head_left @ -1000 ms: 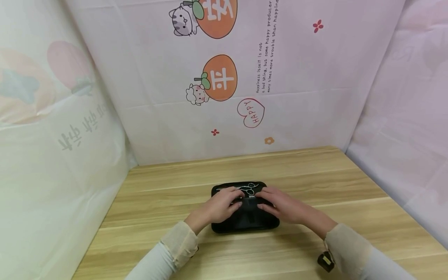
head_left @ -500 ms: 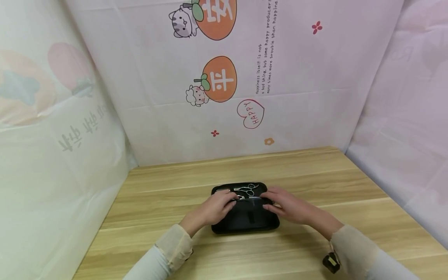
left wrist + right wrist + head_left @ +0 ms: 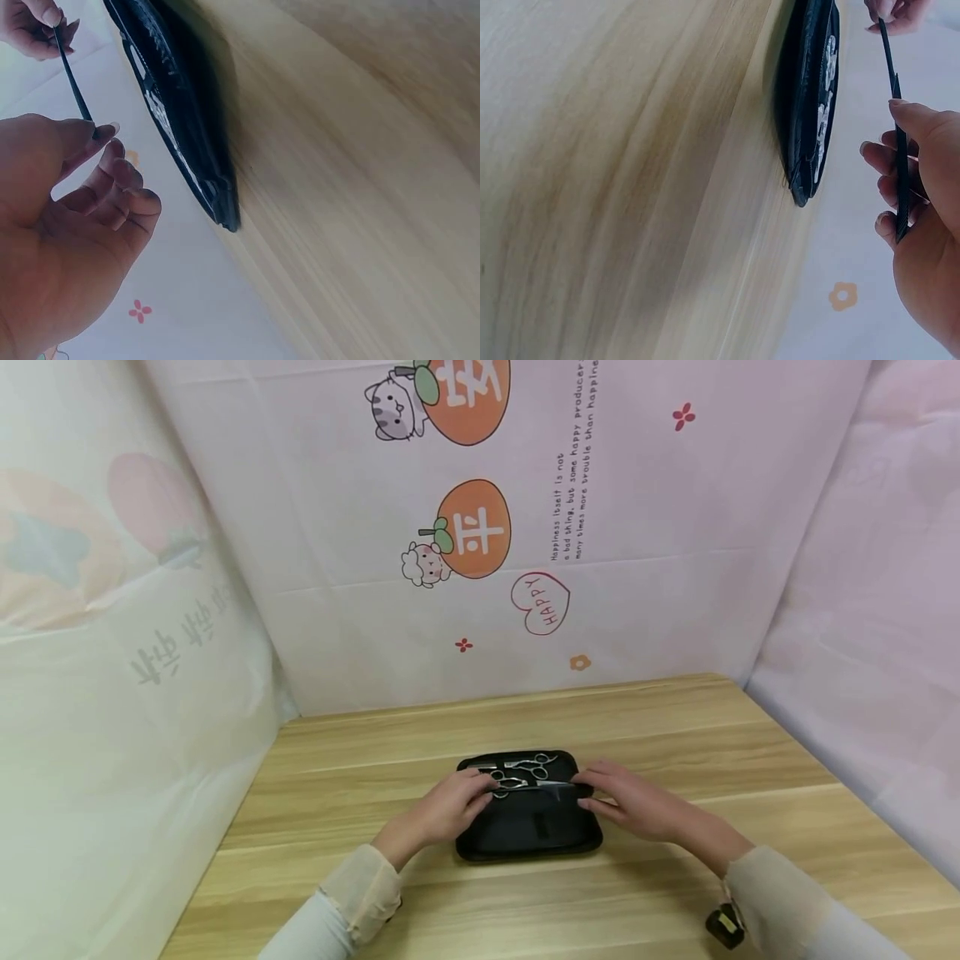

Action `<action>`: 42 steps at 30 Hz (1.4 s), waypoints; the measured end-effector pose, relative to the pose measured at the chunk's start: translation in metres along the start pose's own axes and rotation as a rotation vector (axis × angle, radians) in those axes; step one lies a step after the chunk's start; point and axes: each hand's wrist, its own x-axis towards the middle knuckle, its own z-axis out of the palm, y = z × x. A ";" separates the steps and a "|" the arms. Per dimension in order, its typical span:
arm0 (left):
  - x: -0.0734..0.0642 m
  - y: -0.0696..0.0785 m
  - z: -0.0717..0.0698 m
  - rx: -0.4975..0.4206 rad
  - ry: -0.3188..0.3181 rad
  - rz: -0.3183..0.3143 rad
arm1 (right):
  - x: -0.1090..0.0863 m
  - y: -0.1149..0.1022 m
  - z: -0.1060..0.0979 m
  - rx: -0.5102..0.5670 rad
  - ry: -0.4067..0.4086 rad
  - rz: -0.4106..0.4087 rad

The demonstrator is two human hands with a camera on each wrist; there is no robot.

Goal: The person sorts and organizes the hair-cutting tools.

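Observation:
A black zip case point(image 3: 525, 835) lies open on the wooden table. Two pairs of silver scissors, the upper pair point(image 3: 534, 767) and the lower pair point(image 3: 510, 783), show along its far half. Above the case, both hands hold one slim black comb point(image 3: 900, 172), seen nearly edge-on. My left hand point(image 3: 446, 806) pinches its thin end between thumb and index finger, the other fingers loosely bent in the left wrist view. The wider part runs along my right hand point(image 3: 637, 802), thumb on one side and curled fingers on the other. Fingers hide part of it.
Wooden tabletop point(image 3: 345, 760) surrounds the case. A printed cloth point(image 3: 637, 593) rises behind the table, with more cloth on the left and right sides. A small black device point(image 3: 725, 927) hangs at the right wrist.
Both hands have drawn apart, left hand to the left and right hand to the right. More of the scissors shows between them. The case has stayed in place.

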 end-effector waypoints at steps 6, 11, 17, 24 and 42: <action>-0.006 -0.005 -0.002 0.002 -0.029 -0.068 | -0.004 0.005 0.000 0.008 0.014 -0.003; -0.010 -0.009 -0.004 -0.011 -0.044 -0.117 | -0.007 0.009 0.001 0.006 0.009 0.014; -0.012 -0.013 -0.003 -0.006 -0.039 -0.146 | -0.013 0.014 0.001 -0.001 0.005 0.028; -0.012 -0.018 0.000 0.015 -0.090 -0.191 | -0.020 0.018 0.003 -0.024 0.020 0.015; -0.014 -0.021 0.015 0.083 -0.342 -0.269 | -0.029 0.022 0.001 -0.027 0.003 0.024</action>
